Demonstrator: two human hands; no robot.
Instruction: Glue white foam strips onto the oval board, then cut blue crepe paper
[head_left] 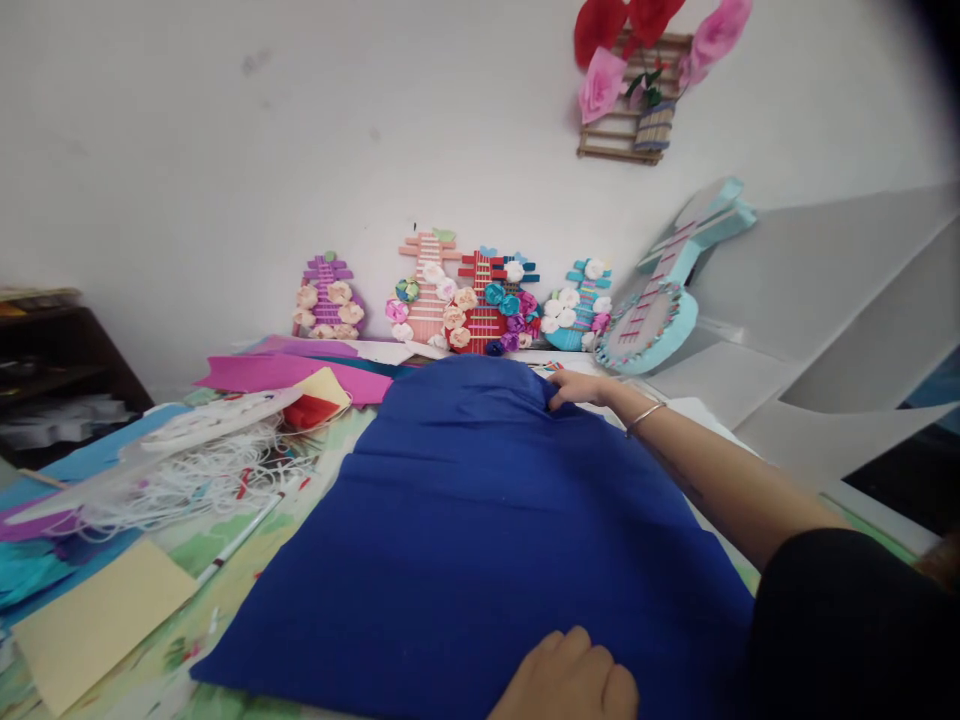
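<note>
A large dark blue sheet (480,540), creased across its far half, lies spread over the table in front of me; whether it is cloth or crepe paper I cannot tell. My right hand (574,388), with a silver bangle on its wrist, reaches to the far right edge and pinches the sheet between thumb and fingers. Low in the view, my left hand (574,680) rests on the near part of the sheet. Its fingers are curled closed, and their tips are hidden underneath, against the blue material.
Tangled white cord (202,480), a beige card (105,620) and magenta sheets (292,378) lie to the left. Several flower-decorated miniature guitars (480,300) stand along the wall. A larger pale-blue guitar (652,310) leans at the right, near grey-white panels (810,290).
</note>
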